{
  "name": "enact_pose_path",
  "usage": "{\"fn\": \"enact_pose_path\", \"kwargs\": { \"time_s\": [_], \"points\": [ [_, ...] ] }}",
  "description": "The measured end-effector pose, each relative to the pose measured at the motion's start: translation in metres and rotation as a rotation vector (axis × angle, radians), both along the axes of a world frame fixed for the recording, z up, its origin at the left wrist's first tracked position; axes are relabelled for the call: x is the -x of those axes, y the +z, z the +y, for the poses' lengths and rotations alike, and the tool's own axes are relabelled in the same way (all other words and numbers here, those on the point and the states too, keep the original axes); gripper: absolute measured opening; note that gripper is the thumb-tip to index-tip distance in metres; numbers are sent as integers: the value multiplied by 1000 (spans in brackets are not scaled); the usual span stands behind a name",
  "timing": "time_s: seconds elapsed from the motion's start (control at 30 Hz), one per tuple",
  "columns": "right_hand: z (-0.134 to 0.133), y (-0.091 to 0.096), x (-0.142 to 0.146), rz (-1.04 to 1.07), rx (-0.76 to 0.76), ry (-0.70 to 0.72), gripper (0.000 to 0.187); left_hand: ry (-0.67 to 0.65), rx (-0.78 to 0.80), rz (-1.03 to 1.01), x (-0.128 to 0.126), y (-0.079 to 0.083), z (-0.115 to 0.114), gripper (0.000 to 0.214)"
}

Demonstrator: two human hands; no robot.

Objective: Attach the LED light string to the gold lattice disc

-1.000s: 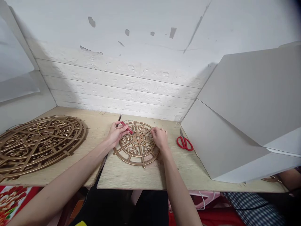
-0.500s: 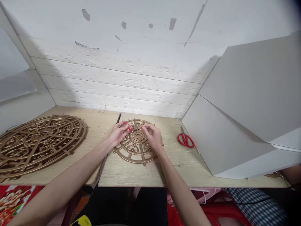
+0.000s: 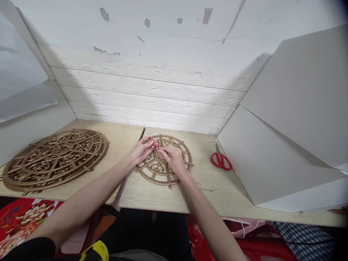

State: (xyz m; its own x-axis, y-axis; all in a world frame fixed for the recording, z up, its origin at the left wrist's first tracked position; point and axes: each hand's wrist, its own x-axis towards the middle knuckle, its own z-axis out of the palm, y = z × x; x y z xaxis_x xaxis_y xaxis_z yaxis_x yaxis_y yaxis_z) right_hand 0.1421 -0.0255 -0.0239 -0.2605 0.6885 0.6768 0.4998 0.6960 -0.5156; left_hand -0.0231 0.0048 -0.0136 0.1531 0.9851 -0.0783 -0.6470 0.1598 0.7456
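My left hand [image 3: 142,150] holds a slim red cylinder [image 3: 153,142] with a silvery end, gripped between thumb and fingers. It tilts down toward my right hand. My right hand [image 3: 172,156] is pinched close at the silvery end; whatever sits between its fingertips is too small to make out. Both hands are above a round, gold-coloured openwork panel [image 3: 166,181] with scroll patterns, lying flat on the table. The hands cover parts of its middle.
A stack of similar gold panels [image 3: 57,159] lies to the left. Red-handled scissors [image 3: 221,161] rest at the right, beside a white folded board [image 3: 244,156]. The wooden table [image 3: 152,197] meets a white brick-patterned wall [image 3: 163,87]. A gap [image 3: 143,132] divides the tabletop.
My right hand has moved left to the silvery end of the red cylinder, and the two hands now meet. The view has shifted slightly.
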Motion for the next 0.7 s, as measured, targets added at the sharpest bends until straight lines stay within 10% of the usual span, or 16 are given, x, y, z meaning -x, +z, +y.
{"fn": "enact_pose_path", "kwargs": {
  "time_s": [0.7],
  "points": [
    [-3,4,0,3,-65,-14,14,16,2,-23,-7,-1,-3,17]
  ]
}}
